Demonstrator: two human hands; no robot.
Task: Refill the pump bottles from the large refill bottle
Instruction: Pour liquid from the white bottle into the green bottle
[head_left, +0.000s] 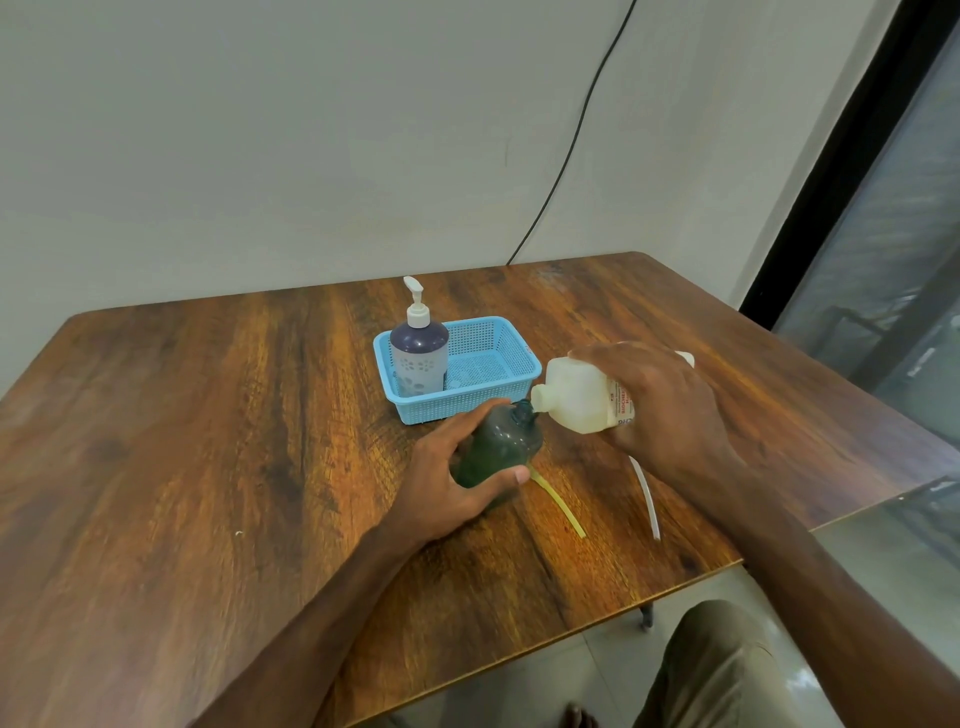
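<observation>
My left hand (448, 480) grips a dark green pump bottle (498, 447) standing on the wooden table (208, 441), its pump removed and its neck open. My right hand (667, 408) holds the large white refill bottle (576, 395) tipped on its side, with the open mouth touching the green bottle's neck. A purple pump bottle (419, 358) with a white pump head stands upright in the left end of the blue basket (467, 402).
A yellowish dip tube (558, 503) and a white dip tube (647, 496) lie on the table near the front right edge. A black cable (571, 145) runs down the wall. A glass partition stands to the right. My knee shows below the table edge.
</observation>
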